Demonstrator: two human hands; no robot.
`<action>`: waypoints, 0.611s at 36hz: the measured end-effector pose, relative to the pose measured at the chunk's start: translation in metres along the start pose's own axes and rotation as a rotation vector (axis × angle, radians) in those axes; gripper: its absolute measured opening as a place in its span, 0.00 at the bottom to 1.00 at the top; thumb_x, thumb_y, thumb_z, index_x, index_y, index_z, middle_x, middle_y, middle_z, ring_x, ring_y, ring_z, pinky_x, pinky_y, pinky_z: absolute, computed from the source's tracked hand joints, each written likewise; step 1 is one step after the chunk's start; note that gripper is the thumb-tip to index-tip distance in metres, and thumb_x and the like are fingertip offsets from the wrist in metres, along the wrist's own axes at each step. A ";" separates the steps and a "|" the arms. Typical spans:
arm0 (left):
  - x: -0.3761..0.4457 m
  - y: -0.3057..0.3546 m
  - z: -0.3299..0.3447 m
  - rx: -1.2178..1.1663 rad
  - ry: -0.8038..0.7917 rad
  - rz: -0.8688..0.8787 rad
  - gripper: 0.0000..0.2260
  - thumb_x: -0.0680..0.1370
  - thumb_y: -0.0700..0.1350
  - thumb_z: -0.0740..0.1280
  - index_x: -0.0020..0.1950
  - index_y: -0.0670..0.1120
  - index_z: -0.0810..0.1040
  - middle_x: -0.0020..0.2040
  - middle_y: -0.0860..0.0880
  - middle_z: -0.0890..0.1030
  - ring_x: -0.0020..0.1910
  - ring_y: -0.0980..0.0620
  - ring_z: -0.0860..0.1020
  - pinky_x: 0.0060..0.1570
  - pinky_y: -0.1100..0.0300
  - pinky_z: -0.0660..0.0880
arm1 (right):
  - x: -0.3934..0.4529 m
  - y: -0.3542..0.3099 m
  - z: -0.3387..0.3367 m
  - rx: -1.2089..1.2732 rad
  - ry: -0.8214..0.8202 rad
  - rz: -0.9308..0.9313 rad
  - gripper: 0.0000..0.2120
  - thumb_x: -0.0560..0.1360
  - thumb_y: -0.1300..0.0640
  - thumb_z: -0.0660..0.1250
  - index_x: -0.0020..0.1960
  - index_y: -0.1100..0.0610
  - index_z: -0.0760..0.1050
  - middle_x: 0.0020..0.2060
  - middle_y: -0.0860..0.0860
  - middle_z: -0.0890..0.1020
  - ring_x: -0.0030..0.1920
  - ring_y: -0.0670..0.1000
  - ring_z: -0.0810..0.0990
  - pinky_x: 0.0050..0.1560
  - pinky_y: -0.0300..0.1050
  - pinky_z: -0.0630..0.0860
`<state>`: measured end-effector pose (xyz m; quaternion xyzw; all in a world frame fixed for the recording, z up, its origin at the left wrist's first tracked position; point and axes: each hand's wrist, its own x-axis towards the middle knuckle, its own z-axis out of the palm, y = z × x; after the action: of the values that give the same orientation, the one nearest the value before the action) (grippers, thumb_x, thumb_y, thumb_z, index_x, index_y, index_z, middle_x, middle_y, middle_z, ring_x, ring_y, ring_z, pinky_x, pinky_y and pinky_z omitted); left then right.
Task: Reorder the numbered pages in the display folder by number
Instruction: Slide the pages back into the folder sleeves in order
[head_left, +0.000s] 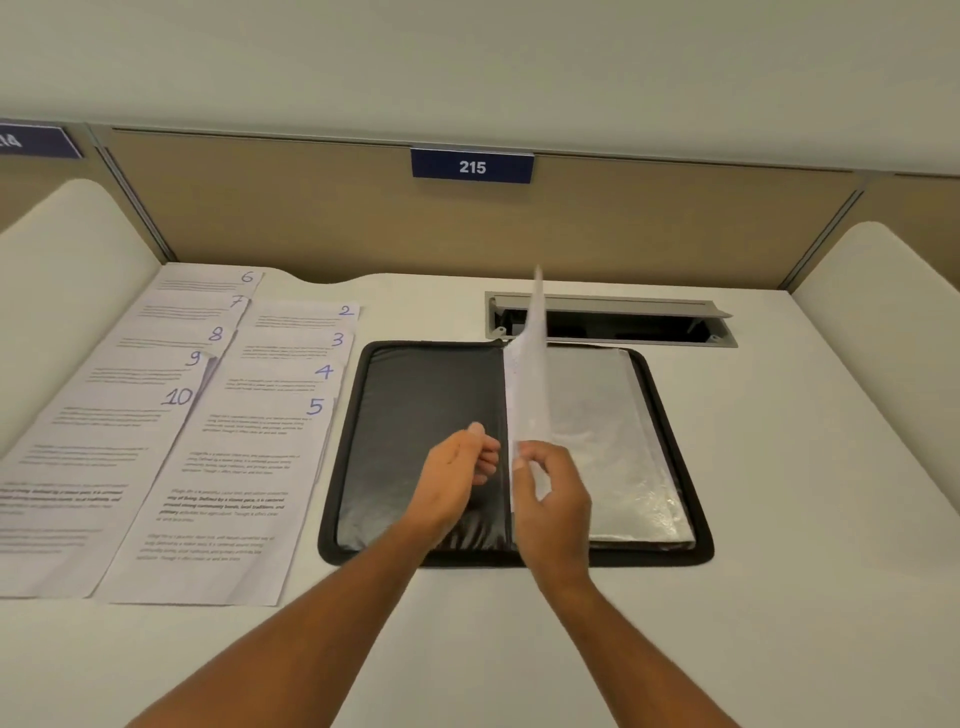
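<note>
I see the right hand (551, 499) pinching the lower edge of a thin white sheet (529, 384), thumb and fingers curled on it; the sheet stands nearly edge-on above the spine of the display folder (675, 447). The left hand (457, 470) hovers just beside it over the left cover, fingers loosely curled and holding nothing. The folder lies open and flat on the white desk (810, 597): a rounded rectangle with a dark zip border, a glossy black inner cover at left and a stack of crinkled, shiny clear sleeves (608, 431) at right. Left of it, matte printed pages overlap in two fanned columns, handwritten 6 to 10 (176, 397) and 2 to 5 (316, 406). Behind the folder I see a grey cable hatch (613, 317) with its lid raised, and a navy plate marked 215 (471, 166) on the tan partition.
</note>
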<state>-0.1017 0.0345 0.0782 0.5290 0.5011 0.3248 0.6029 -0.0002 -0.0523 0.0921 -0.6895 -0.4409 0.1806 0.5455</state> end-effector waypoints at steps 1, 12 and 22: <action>0.000 0.004 -0.006 -0.055 0.012 -0.027 0.23 0.86 0.57 0.55 0.52 0.43 0.84 0.47 0.44 0.85 0.50 0.45 0.83 0.55 0.52 0.80 | -0.004 -0.003 0.007 -0.007 -0.052 -0.042 0.04 0.83 0.57 0.66 0.56 0.52 0.78 0.49 0.41 0.81 0.53 0.39 0.80 0.51 0.26 0.74; -0.006 0.000 -0.081 -0.212 0.324 -0.162 0.16 0.85 0.59 0.53 0.48 0.54 0.76 0.42 0.53 0.80 0.43 0.53 0.78 0.46 0.57 0.75 | -0.009 0.008 0.064 -0.127 -0.384 -0.078 0.13 0.85 0.49 0.60 0.65 0.51 0.77 0.60 0.43 0.80 0.61 0.41 0.77 0.65 0.43 0.75; 0.017 -0.057 -0.125 0.490 0.339 -0.136 0.16 0.79 0.40 0.69 0.66 0.47 0.74 0.52 0.47 0.81 0.50 0.50 0.80 0.51 0.60 0.75 | 0.002 0.056 0.074 -0.758 -0.594 -0.009 0.27 0.86 0.42 0.52 0.81 0.52 0.59 0.82 0.50 0.57 0.81 0.51 0.55 0.80 0.49 0.56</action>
<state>-0.2237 0.0763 0.0264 0.5621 0.6925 0.2367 0.3854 -0.0301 -0.0071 0.0162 -0.7566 -0.6152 0.1938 0.1070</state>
